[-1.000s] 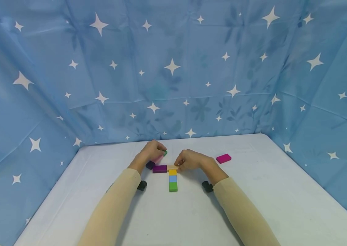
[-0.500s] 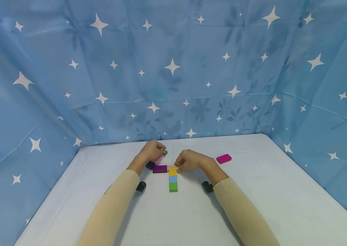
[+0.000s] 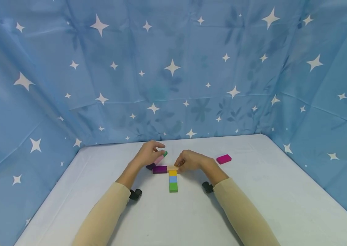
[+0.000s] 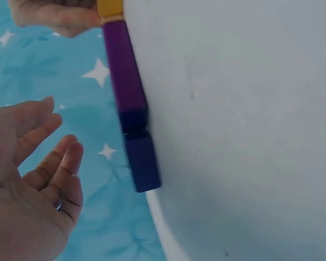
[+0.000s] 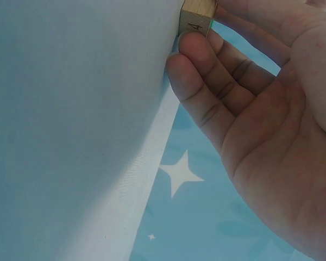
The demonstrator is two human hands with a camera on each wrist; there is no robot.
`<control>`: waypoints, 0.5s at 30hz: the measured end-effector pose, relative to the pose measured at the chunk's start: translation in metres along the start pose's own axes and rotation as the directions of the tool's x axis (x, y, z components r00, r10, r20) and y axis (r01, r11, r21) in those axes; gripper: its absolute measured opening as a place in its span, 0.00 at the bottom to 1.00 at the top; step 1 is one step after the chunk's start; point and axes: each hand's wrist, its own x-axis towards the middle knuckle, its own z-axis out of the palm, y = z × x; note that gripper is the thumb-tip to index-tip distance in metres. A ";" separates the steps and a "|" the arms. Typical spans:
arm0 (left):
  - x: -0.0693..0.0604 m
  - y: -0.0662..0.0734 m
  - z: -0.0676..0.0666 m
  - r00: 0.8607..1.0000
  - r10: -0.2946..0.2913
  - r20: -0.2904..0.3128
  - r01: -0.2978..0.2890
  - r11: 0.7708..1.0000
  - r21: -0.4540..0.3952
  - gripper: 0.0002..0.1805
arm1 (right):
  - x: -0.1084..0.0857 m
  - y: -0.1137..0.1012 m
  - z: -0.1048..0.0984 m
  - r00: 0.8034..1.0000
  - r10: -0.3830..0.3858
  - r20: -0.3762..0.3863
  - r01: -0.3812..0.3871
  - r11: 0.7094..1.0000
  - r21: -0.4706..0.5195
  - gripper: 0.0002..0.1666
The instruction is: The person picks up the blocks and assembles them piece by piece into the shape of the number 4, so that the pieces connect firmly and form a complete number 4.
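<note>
My left hand (image 3: 148, 153) hovers with spread fingers over a pink block (image 3: 158, 160) and a green block (image 3: 165, 154); the left wrist view shows nothing between its fingers. Beneath it a dark blue block (image 4: 142, 161) meets the end of a purple block (image 4: 125, 73). My right hand (image 3: 191, 160) pinches the right end of a plain wooden block (image 5: 198, 15) marked "4". This block lies end to end with the purple one. Below it, a yellow block (image 3: 172, 173), a light blue block (image 3: 172, 179) and another green block (image 3: 173, 188) form a column toward me.
A magenta block (image 3: 224, 159) lies apart to the right on the white table (image 3: 253, 191). Blue curtains (image 3: 173, 85) with white stars hang behind the table and at both sides. Dark wrist-camera mounts (image 3: 135, 194) protrude beneath both forearms.
My left hand has opened its fingers, releasing the pink block, and its wrist and forearm have shifted left and toward me. My right hand stays at the wooden block. The blocks look unmoved.
</note>
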 end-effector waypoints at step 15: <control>-0.025 0.019 -0.027 0.994 0.101 0.044 -0.102 0.995 0.023 0.19 | 0.000 -0.002 0.000 1.000 0.025 0.006 -0.025 1.000 0.002 0.16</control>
